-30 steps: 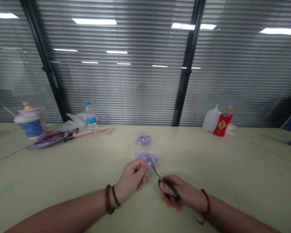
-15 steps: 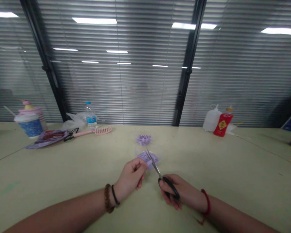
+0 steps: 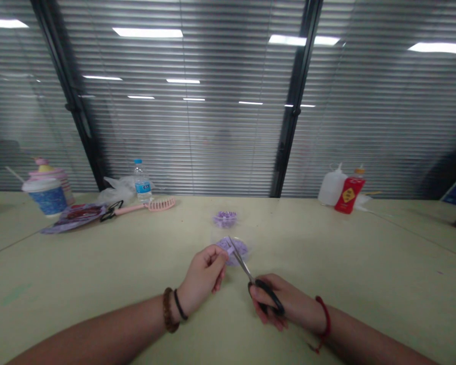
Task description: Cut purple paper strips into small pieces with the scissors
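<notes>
My left hand (image 3: 207, 268) pinches a small pale purple strip (image 3: 230, 251), whose free end points right. In my right hand (image 3: 271, 299) are black-handled scissors (image 3: 243, 265), fingers in the loops. Their metal blades stand a little apart and point up and left, close by the strip; whether they touch it I cannot tell. Just beneath lies a clear round dish (image 3: 249, 248) holding small purple pieces (image 3: 240, 245), partly hidden by my left fingers and the blades. Farther back sits a second small clear container with darker purple bits (image 3: 225, 219).
On the left stand a blue paper cup (image 3: 47, 197), a water bottle (image 3: 142, 182), a pink hairbrush (image 3: 161, 204) and a purple packet (image 3: 74, 217). A white squeeze bottle (image 3: 331, 187) and a red bottle (image 3: 349, 195) are at back right. Window blinds rise behind the table.
My left hand has shifted slightly left and up with the purple strip. The scissors have tilted a little, their blades still around the strip's end.
</notes>
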The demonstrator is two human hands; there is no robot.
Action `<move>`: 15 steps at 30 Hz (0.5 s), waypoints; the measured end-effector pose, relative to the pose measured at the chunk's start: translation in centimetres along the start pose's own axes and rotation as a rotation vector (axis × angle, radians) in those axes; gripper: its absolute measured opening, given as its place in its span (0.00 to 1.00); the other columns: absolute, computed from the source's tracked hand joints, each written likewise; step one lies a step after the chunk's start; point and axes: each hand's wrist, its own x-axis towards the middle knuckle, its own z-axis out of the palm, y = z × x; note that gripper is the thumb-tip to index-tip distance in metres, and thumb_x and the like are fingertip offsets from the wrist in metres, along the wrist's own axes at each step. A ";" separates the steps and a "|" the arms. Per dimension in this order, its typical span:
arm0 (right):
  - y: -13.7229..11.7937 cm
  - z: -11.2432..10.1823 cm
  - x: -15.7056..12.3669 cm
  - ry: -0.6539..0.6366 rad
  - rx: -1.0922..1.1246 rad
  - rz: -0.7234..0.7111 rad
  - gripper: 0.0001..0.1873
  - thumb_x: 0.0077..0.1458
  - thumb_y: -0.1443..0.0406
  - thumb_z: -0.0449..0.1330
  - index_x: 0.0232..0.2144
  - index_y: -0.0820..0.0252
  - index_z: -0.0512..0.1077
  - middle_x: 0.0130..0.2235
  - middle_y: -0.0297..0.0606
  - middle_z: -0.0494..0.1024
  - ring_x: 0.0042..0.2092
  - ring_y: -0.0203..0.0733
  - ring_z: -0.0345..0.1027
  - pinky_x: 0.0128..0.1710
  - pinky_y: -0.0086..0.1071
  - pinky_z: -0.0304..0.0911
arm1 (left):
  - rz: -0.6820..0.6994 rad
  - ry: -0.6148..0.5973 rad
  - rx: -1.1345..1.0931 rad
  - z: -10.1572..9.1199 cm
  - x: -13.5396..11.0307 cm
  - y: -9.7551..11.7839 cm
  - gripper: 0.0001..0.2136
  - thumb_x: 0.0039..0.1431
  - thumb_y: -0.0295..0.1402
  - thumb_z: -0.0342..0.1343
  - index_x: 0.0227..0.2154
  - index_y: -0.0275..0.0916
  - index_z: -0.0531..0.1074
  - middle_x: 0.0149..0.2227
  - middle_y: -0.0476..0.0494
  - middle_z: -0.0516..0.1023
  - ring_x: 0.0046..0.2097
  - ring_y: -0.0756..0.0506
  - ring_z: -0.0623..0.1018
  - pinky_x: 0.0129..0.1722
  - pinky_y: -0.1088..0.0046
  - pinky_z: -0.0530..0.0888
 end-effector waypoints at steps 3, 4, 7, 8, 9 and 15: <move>0.2 0.0 0.0 -0.010 -0.009 -0.007 0.28 0.44 0.44 0.54 0.19 0.66 0.63 0.17 0.33 0.66 0.13 0.25 0.55 0.09 0.17 0.48 | -0.004 -0.035 0.042 0.2 -0.2 -0.1 0.13 0.51 0.43 0.48 0.22 0.37 0.60 0.13 0.57 0.60 0.11 0.58 0.57 0.08 0.85 0.55; 0.2 0.0 0.0 -0.003 -0.014 0.001 0.28 0.43 0.44 0.55 0.19 0.66 0.63 0.17 0.33 0.66 0.13 0.25 0.55 0.09 0.17 0.48 | -0.007 -0.041 0.054 0.3 -0.3 -0.1 0.13 0.51 0.43 0.49 0.22 0.37 0.60 0.13 0.57 0.60 0.11 0.58 0.57 0.09 0.85 0.54; 0.2 0.0 0.0 -0.004 -0.032 0.006 0.28 0.43 0.44 0.55 0.18 0.66 0.63 0.17 0.33 0.66 0.13 0.25 0.54 0.09 0.17 0.48 | -0.007 -0.050 0.077 0.4 -0.4 -0.1 0.13 0.50 0.42 0.49 0.22 0.37 0.59 0.13 0.57 0.60 0.11 0.58 0.56 0.09 0.85 0.54; 0.2 0.0 0.0 -0.008 -0.036 0.000 0.28 0.43 0.44 0.55 0.18 0.66 0.63 0.17 0.33 0.66 0.13 0.25 0.54 0.09 0.17 0.48 | -0.006 -0.051 0.081 0.4 -0.4 -0.1 0.13 0.50 0.42 0.49 0.22 0.37 0.59 0.13 0.57 0.60 0.11 0.58 0.56 0.09 0.85 0.54; 0.2 0.0 0.0 -0.011 -0.037 -0.007 0.28 0.44 0.44 0.55 0.18 0.66 0.63 0.17 0.32 0.66 0.13 0.25 0.54 0.09 0.17 0.48 | -0.005 -0.052 0.084 0.4 -0.4 -0.1 0.13 0.50 0.42 0.48 0.22 0.37 0.59 0.13 0.57 0.60 0.11 0.58 0.56 0.09 0.85 0.54; 0.4 -0.1 0.1 -0.023 -0.027 -0.012 0.27 0.44 0.45 0.55 0.18 0.66 0.63 0.17 0.32 0.66 0.13 0.25 0.54 0.09 0.17 0.48 | -0.004 -0.047 0.078 0.4 -0.3 -0.1 0.12 0.51 0.41 0.48 0.22 0.37 0.60 0.13 0.58 0.60 0.11 0.58 0.56 0.09 0.85 0.54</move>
